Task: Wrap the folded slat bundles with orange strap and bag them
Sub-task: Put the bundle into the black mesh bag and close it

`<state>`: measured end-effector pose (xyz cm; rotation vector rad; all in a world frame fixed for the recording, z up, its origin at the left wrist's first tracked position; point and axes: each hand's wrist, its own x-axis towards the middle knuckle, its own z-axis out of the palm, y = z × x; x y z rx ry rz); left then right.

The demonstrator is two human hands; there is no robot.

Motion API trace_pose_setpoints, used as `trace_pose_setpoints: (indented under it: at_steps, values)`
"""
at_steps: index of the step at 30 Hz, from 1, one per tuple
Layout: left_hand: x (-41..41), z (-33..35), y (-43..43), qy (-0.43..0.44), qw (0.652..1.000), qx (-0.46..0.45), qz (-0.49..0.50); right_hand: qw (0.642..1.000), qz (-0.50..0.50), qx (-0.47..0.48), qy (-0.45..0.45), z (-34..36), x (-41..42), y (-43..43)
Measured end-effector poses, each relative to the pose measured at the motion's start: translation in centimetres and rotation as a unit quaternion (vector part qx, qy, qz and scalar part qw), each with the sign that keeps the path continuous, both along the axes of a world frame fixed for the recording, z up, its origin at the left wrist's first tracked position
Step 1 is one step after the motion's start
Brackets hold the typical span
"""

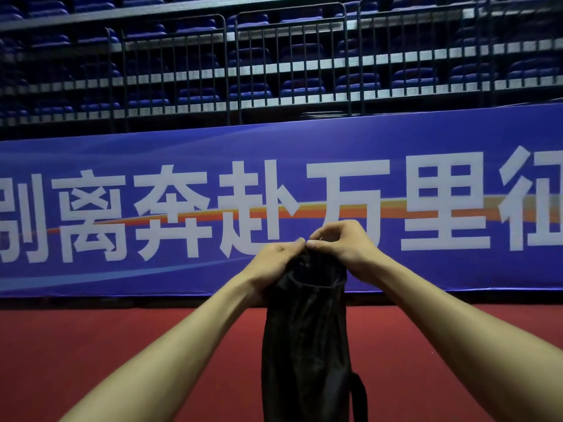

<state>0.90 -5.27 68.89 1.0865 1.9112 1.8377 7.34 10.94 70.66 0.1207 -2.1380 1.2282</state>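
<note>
Blue seats (198, 25) rise behind a blue banner (426, 141) above the red floor (122, 345). A black bag (304, 345) hangs upright between the forearms. The left hand (275, 263) and right hand (344, 245) meet at its mouth, fingers (332, 228) curled, pinching the fabric.

A flat red carpeted floor (122, 345) fills the lower part of the view. Along its far edge stands a long blue fabric banner (182, 147) bearing 7 large white Chinese characters (170, 211), the 2 outermost cut by the frame edges. A thin orange and pale swoosh (320, 205) runs across the lettering. Behind and above the banner rise dark metal railing barriers with vertical bars (231, 65). Beyond them climb tiers of blue folded stadium seats (195, 25), with white blocks (304, 67) marking the step edges. The stands are dim and slightly blurred.
</note>
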Motion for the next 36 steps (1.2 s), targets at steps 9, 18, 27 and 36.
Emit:
trace_pose_setpoints:
  at_steps: [9, 18, 27, 36]
  values:
    - [1.1, 0.7, 0.9, 0.096, 0.989, -0.001, 0.115, 0.999, 0.027, 0.027, -0.024, 0.5, 1.6, 0.5]
    - [1.3, 0.5, 0.4, 0.039, 0.993, 0.022, 0.113, 0.996, -0.012, 0.091, -0.012, 0.4, 1.7, 1.8]
    - [0.9, 0.8, 0.6, 0.094, 0.985, 0.013, 0.143, 0.986, 0.086, -0.135, -0.053, -0.2, 1.0, -0.3]
    - [1.1, 0.5, 1.4, 0.087, 0.982, 0.050, 0.162, 0.994, 0.083, -0.042, -0.055, 0.0, 1.5, -1.7]
